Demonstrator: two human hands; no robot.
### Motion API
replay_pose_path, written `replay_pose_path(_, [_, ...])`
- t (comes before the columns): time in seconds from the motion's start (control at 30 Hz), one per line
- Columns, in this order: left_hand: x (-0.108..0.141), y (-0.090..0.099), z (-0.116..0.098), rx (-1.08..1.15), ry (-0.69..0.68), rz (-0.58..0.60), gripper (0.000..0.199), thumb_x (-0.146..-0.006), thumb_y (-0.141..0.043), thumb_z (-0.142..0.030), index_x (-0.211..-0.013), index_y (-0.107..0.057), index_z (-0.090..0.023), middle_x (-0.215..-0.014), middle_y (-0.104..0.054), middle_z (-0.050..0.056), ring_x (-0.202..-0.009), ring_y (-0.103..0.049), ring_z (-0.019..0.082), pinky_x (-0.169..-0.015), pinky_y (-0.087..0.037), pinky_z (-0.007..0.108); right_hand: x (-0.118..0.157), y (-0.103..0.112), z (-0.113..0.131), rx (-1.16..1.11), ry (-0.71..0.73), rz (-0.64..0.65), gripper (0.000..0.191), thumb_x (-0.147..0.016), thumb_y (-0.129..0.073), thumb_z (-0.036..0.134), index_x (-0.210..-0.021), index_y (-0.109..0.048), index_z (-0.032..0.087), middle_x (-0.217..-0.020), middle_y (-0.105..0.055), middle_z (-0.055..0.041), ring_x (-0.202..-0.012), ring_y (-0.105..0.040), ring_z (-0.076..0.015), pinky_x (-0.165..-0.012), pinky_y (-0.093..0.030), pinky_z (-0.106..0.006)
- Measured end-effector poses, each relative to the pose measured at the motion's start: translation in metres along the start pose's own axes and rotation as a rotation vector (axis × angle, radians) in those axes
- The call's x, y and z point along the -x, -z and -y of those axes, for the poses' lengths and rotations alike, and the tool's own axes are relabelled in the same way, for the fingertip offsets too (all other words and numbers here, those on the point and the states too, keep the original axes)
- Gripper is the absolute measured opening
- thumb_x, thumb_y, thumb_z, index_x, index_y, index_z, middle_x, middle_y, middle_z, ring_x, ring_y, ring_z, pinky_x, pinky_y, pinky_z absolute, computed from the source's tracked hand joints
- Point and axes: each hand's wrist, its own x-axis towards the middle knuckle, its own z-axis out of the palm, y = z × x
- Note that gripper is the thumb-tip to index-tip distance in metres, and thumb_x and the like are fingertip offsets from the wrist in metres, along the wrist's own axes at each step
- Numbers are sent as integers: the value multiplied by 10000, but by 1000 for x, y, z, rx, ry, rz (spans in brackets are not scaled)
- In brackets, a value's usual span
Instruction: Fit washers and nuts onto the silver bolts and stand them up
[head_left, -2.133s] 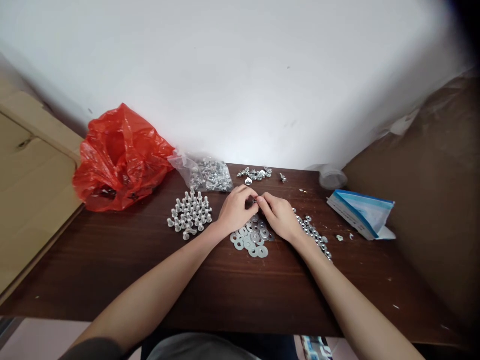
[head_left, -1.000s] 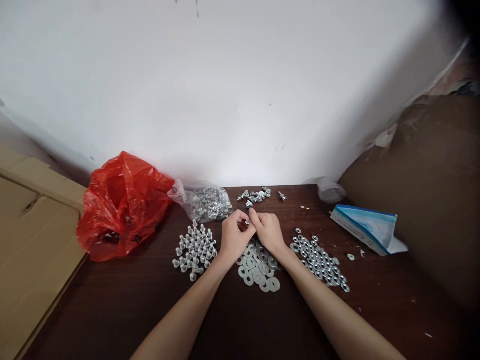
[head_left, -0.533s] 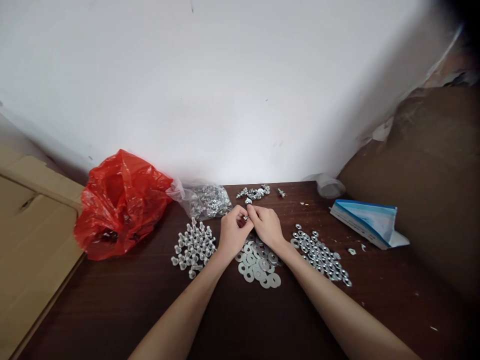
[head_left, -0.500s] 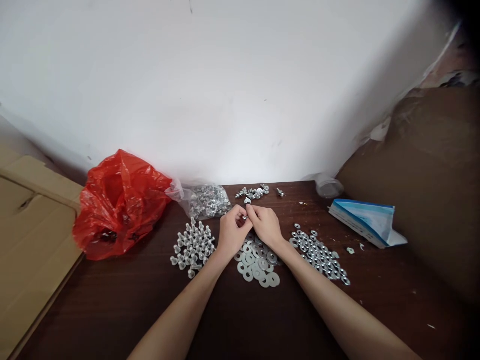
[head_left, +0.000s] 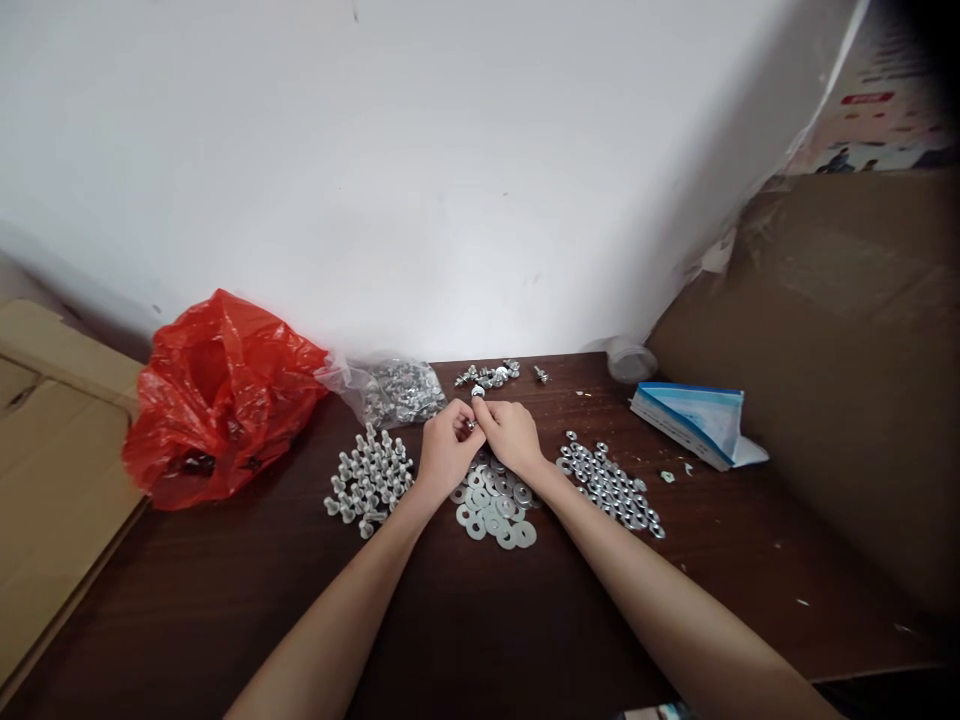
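Observation:
My left hand (head_left: 442, 450) and my right hand (head_left: 511, 438) meet above a heap of flat washers (head_left: 491, 525), fingertips together. Both are closed in a pinch on a small shiny bolt (head_left: 472, 425), mostly hidden by the fingers. Just beyond the thumbs shows a round metal piece (head_left: 478, 392); whether it belongs to the held bolt I cannot tell. Left of the washers, several bolts (head_left: 369, 475) stand on their heads. A spread of shiny nuts (head_left: 611, 485) lies right of my right wrist. Behind my hands are bolts with washers and nuts fitted (head_left: 491, 377).
A clear bag of metal hardware (head_left: 405, 390) and a red plastic bag (head_left: 225, 400) lie to the left, beside cardboard (head_left: 60, 480). On the right are a clear plastic cup (head_left: 630, 362), a blue and white packet (head_left: 694, 425) and a brown box (head_left: 840, 380). A white wall (head_left: 450, 180) closes off the back.
The view has turned slightly right, so everything sits further left and a bit higher. My hands keep the same pinch, with the fingers barely shifted.

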Motion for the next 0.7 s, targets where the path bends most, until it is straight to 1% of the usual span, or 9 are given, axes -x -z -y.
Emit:
replay_pose_path(0.33, [0, 0, -2, -56, -5, -4, 66, -736, -535, -190, -711, -475, -175, -577, -470, -50, -519, -437, 88, -528, -337, 215, 0, 1, -1, -51, 18, 9, 516, -957, -320, 426, -656, -663, 184, -634, -655, -50, -598, -560, -156, -543, -248, -242])
replay_pose_path(0.47, [0, 0, -2, -63, 3, -4, 76, -739, -541, -193, -711, -472, -175, -562, -447, -58, -509, -419, 83, -519, -325, 211, 0, 2, 0, -40, 2, 19, 507, -955, -328, 425, -666, -667, 182, -650, -661, -58, -611, -563, -159, -548, -251, -241])
replay_pose_path(0.7, [-1, -1, 2, -72, -10, -5, 63, -731, -535, -167, -720, -474, -178, -575, -473, -58, -511, -440, 80, -512, -313, 207, 1, 3, -1, -33, 1, 22, 505, -956, -326, 420, -675, -675, 187, -646, -662, -54, -607, -561, -162, -546, -248, -244])
